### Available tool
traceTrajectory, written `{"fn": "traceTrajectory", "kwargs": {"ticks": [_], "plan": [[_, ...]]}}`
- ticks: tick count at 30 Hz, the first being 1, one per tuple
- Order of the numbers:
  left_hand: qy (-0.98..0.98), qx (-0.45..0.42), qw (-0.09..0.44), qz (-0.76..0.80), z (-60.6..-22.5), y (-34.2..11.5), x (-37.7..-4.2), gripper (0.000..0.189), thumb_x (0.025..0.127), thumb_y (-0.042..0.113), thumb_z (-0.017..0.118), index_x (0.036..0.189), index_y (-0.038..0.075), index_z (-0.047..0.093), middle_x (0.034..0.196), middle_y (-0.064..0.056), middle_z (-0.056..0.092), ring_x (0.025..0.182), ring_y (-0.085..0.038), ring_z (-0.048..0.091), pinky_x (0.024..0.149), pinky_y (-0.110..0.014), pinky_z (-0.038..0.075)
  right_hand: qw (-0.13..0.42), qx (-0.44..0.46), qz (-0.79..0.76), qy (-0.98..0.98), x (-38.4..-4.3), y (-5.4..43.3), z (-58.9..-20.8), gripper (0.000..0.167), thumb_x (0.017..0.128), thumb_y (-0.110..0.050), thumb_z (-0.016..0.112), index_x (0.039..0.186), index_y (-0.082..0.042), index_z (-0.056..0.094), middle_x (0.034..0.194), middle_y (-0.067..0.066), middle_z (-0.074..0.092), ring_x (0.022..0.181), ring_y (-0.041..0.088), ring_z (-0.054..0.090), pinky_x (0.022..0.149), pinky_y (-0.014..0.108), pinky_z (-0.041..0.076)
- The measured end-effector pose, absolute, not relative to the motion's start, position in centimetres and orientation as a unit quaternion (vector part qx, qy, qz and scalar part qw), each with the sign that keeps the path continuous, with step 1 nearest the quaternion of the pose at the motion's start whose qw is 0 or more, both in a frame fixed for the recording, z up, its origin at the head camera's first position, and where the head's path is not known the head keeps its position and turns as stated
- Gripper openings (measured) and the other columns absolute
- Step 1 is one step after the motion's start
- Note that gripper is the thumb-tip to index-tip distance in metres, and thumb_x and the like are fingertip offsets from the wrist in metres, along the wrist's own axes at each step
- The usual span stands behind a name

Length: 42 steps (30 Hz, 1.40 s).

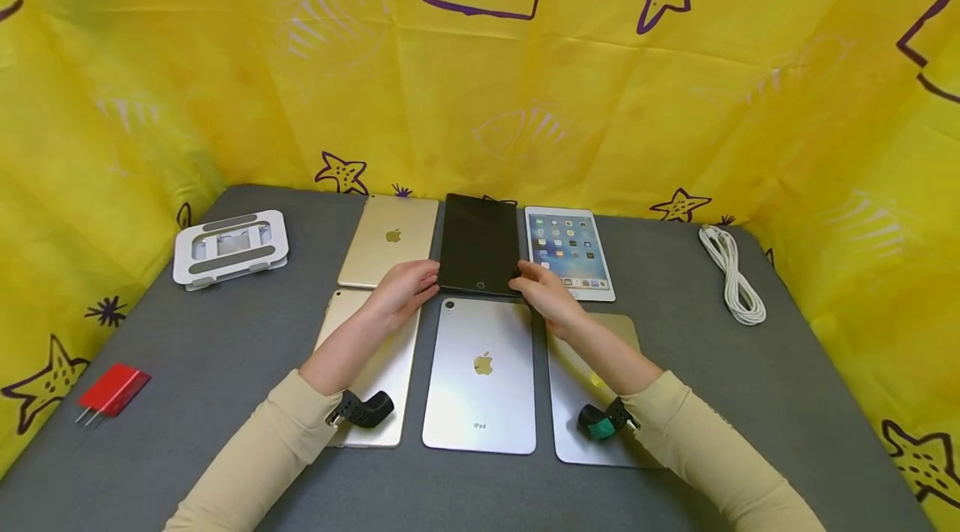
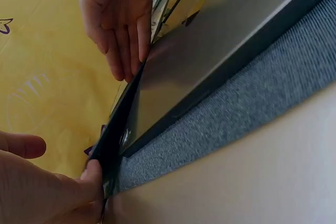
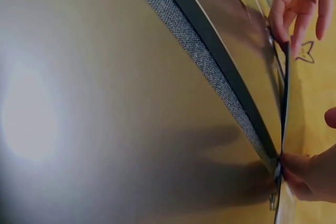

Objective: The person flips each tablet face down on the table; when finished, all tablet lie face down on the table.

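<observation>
Silver metal tablet with rounded corners (image 1: pixel 480 386): lies back upward, on the near side of both hands.
Left hand (image 1: pixel 406 292): pinches the left edge of the flat black rectangular tablet (image 1: pixel 478 240), just to its right; forearm slants inward.
Right hand (image 1: pixel 551 292): pinches the same tablet's near right corner, just to its left; forearm slants inward.
Black tablet: between the hands, round button toward the person.
Yellow printed cloth (image 1: pixel 465 73): hangs behind.
</observation>
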<state>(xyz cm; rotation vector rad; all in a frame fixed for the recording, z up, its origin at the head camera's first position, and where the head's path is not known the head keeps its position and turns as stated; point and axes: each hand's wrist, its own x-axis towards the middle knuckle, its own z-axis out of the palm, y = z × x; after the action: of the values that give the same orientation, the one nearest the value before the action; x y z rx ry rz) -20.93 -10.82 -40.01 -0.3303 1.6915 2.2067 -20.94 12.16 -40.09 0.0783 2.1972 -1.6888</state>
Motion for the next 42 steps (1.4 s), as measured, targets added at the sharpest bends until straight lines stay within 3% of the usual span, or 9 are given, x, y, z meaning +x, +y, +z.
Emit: {"fn": "traceTrajectory", "kwargs": {"ticks": [6, 13, 20, 27, 31, 36, 42], "plan": [[0.684, -0.075, 0.112, 0.717, -40.3, -11.2, -20.9, 0.044, 0.101, 0.008, 0.049, 0.141, -0.009, 0.043, 0.14, -0.024, 0.046, 0.101, -0.016, 0.054, 0.099, -0.027, 0.044, 0.185, 0.009, -0.599, 0.779, -20.9, 11.9, -40.3, 0.058, 0.099, -0.014, 0.05, 0.149, 0.005, 0.03, 0.154, 0.021, 0.03, 0.137, 0.036, 0.036, 0.112, 0.046, 0.03], [0.772, -0.033, 0.017, 0.634, -39.4, -11.1, -20.1, 0.038, 0.099, 0.014, 0.058, 0.134, 0.0, 0.057, 0.127, -0.019, 0.061, 0.103, -0.031, 0.065, 0.094, -0.042, 0.05, 0.187, -0.004, -0.607, 0.772, -20.8, 10.8, -40.3, 0.057, 0.098, -0.014, 0.05, 0.148, 0.006, 0.031, 0.153, 0.022, 0.032, 0.135, 0.037, 0.04, 0.11, 0.045, 0.033], [0.796, 0.028, -0.06, 0.602, -38.3, -10.6, -19.6, 0.037, 0.096, 0.015, 0.063, 0.131, 0.002, 0.061, 0.123, -0.016, 0.064, 0.09, -0.03, 0.07, 0.079, -0.037, 0.056, 0.202, 0.009, -0.632, 0.748, -21.2, 9.5, -40.3, 0.057, 0.099, -0.013, 0.05, 0.149, 0.006, 0.029, 0.155, 0.02, 0.03, 0.138, 0.034, 0.036, 0.11, 0.042, 0.034], [0.762, 0.044, -0.073, 0.643, -37.8, -9.6, -19.6, 0.039, 0.094, 0.018, 0.067, 0.13, 0.005, 0.062, 0.111, -0.015, 0.068, 0.089, -0.036, 0.069, 0.08, -0.042, 0.055, 0.216, 0.012, -0.665, 0.715, -21.2, 8.3, -40.2, 0.055, 0.1, -0.011, 0.047, 0.149, 0.007, 0.028, 0.155, 0.021, 0.028, 0.14, 0.032, 0.032, 0.11, 0.042, 0.035], [0.748, 0.059, -0.08, 0.656, -37.7, -8.8, -19.7, 0.038, 0.093, 0.018, 0.068, 0.129, 0.005, 0.064, 0.11, -0.013, 0.068, 0.089, -0.032, 0.068, 0.077, -0.032, 0.057, 0.227, 0.01, -0.675, 0.702, -21.4, 8.1, -40.3, 0.052, 0.101, -0.01, 0.045, 0.148, 0.008, 0.029, 0.153, 0.022, 0.031, 0.14, 0.032, 0.032, 0.11, 0.041, 0.034], [0.735, 0.071, -0.085, 0.669, -37.8, -8.0, -19.9, 0.038, 0.092, 0.017, 0.07, 0.127, 0.005, 0.065, 0.119, -0.012, 0.066, 0.095, -0.025, 0.065, 0.075, -0.025, 0.056, 0.232, 0.014, -0.681, 0.694, -22.0, 8.9, -39.7, 0.045, 0.103, -0.011, 0.042, 0.144, 0.007, 0.038, 0.146, 0.023, 0.041, 0.132, 0.034, 0.043, 0.104, 0.041, 0.042], [0.758, 0.071, -0.101, 0.64, -37.7, -7.3, -20.1, 0.037, 0.091, 0.022, 0.071, 0.125, 0.009, 0.067, 0.119, -0.007, 0.067, 0.096, -0.02, 0.064, 0.078, -0.03, 0.056, 0.166, -0.013, -0.702, 0.693, -23.4, 9.7, -37.5, 0.038, 0.104, -0.014, 0.047, 0.139, 0.0, 0.05, 0.14, 0.018, 0.051, 0.123, 0.035, 0.054, 0.096, 0.042, 0.049]]}}
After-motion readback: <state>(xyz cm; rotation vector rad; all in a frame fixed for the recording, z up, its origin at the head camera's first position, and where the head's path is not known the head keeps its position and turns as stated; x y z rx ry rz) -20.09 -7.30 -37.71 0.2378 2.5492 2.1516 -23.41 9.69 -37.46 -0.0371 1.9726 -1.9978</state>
